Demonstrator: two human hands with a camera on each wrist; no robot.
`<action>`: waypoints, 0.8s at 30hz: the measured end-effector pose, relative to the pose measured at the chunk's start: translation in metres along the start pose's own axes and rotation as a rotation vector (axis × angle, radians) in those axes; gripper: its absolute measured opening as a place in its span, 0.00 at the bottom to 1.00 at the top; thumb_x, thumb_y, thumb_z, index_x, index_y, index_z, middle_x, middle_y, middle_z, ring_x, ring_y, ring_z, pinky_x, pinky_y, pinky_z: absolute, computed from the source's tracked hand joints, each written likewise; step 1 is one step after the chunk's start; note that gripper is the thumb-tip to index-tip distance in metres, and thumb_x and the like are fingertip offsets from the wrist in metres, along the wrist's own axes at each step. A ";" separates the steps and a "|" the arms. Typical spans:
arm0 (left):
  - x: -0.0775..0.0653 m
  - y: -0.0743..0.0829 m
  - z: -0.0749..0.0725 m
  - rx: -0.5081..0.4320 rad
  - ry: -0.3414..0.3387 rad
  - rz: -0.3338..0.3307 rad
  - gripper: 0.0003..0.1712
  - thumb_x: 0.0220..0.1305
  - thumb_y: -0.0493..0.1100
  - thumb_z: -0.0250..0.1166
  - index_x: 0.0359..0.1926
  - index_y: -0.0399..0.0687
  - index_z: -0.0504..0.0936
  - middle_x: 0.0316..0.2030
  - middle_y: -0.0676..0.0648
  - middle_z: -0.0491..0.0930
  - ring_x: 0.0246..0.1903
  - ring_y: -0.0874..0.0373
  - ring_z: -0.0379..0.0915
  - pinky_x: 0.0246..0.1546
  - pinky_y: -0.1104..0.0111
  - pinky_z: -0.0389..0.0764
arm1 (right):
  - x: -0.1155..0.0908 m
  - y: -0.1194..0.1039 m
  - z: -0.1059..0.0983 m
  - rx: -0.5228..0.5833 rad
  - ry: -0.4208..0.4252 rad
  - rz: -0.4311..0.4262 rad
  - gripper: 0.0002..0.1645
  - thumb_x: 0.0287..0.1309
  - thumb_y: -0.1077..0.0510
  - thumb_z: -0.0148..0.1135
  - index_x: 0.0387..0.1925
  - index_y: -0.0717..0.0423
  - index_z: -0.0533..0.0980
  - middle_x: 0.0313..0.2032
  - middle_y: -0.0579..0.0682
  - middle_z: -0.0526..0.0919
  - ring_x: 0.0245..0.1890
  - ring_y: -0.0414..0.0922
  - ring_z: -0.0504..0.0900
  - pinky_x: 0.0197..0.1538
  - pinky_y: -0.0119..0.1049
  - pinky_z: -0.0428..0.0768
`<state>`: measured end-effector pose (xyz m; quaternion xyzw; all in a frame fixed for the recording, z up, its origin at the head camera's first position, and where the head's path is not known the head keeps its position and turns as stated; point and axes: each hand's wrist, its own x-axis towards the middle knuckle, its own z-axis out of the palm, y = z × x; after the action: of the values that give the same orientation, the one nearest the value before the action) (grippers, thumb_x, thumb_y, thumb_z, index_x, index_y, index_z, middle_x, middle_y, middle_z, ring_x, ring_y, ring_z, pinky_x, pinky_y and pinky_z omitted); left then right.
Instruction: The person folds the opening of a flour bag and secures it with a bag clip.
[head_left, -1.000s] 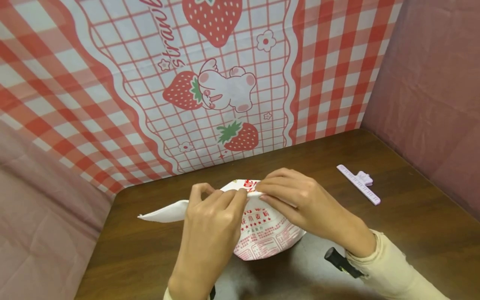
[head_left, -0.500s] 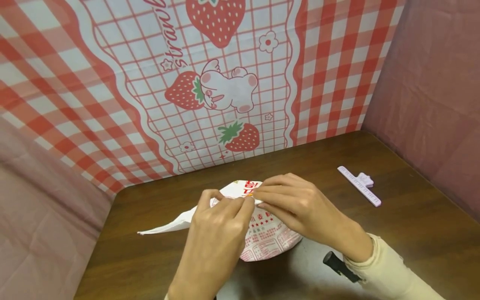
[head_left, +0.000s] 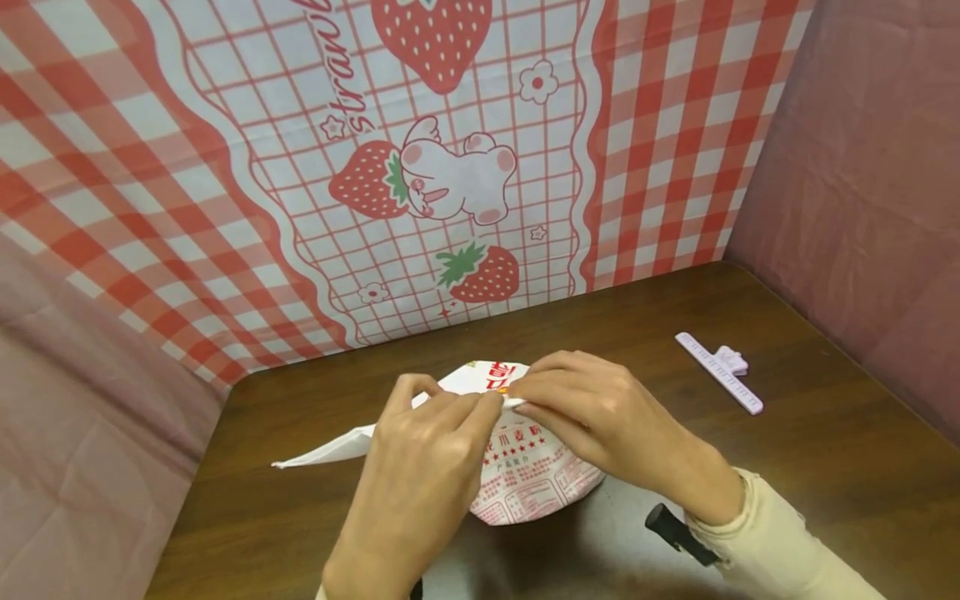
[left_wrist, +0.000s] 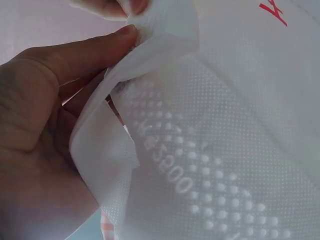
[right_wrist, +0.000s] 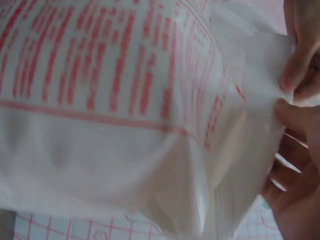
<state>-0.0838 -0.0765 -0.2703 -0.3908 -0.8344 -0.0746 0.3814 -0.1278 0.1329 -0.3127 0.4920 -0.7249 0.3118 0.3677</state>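
A white flour bag (head_left: 517,492) with red print stands in front of me, its top edge folded over. My left hand (head_left: 423,467) pinches this fold between thumb and fingers. Right beside it, my right hand (head_left: 600,408) pinches the same fold, and the fingertips of both hands nearly meet. A white flap (head_left: 330,448) of the bag sticks out to the left. Close up in the left wrist view, the thumb of the left hand (left_wrist: 30,105) presses on the white woven bag (left_wrist: 240,120). In the right wrist view the printed bag (right_wrist: 100,65) fills most of the picture.
A pale purple bag clip (head_left: 720,371) lies at the right of the brown wooden table (head_left: 622,312). A strawberry-patterned cloth (head_left: 480,183) hangs behind it, with pink curtains (head_left: 862,208) at the sides. A greyish patch lies under the bag.
Both hands have lowered slightly with the pinched fold. The tip of the flap at the left has dropped, and the flap looks narrower. The clip has stayed in place.
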 end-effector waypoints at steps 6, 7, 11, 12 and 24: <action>0.001 -0.001 0.000 -0.005 0.015 -0.002 0.13 0.64 0.30 0.54 0.24 0.46 0.73 0.15 0.54 0.70 0.15 0.62 0.67 0.40 0.62 0.74 | -0.005 0.007 -0.012 -0.028 -0.146 0.156 0.14 0.71 0.50 0.57 0.41 0.53 0.84 0.38 0.45 0.84 0.41 0.40 0.82 0.44 0.34 0.81; 0.001 -0.001 0.000 -0.007 0.015 -0.001 0.13 0.64 0.30 0.55 0.24 0.46 0.73 0.15 0.54 0.70 0.15 0.62 0.67 0.40 0.62 0.74 | -0.006 0.007 -0.013 -0.028 -0.165 0.171 0.12 0.70 0.51 0.59 0.41 0.53 0.84 0.38 0.44 0.84 0.41 0.39 0.82 0.44 0.34 0.81; 0.002 -0.003 0.000 -0.013 0.017 0.002 0.12 0.61 0.29 0.59 0.23 0.46 0.72 0.16 0.54 0.70 0.15 0.61 0.66 0.40 0.62 0.74 | -0.006 0.008 -0.018 -0.018 -0.204 0.209 0.06 0.63 0.58 0.66 0.42 0.51 0.84 0.40 0.43 0.84 0.42 0.37 0.81 0.45 0.33 0.81; 0.002 -0.003 0.000 -0.017 0.020 0.003 0.12 0.61 0.29 0.59 0.23 0.46 0.72 0.16 0.54 0.70 0.15 0.61 0.66 0.39 0.62 0.74 | -0.006 0.008 -0.018 -0.017 -0.209 0.215 0.07 0.62 0.59 0.67 0.41 0.51 0.84 0.39 0.42 0.84 0.42 0.37 0.81 0.45 0.32 0.81; 0.003 -0.007 0.002 -0.045 0.037 0.003 0.15 0.63 0.31 0.59 0.22 0.47 0.69 0.15 0.54 0.69 0.15 0.61 0.67 0.38 0.62 0.72 | -0.008 0.013 -0.028 -0.053 -0.256 0.269 0.05 0.58 0.59 0.70 0.37 0.47 0.85 0.35 0.36 0.83 0.36 0.31 0.80 0.40 0.29 0.80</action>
<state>-0.0911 -0.0789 -0.2682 -0.3991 -0.8248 -0.1002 0.3878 -0.1315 0.1638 -0.3052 0.4164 -0.8330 0.2738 0.2403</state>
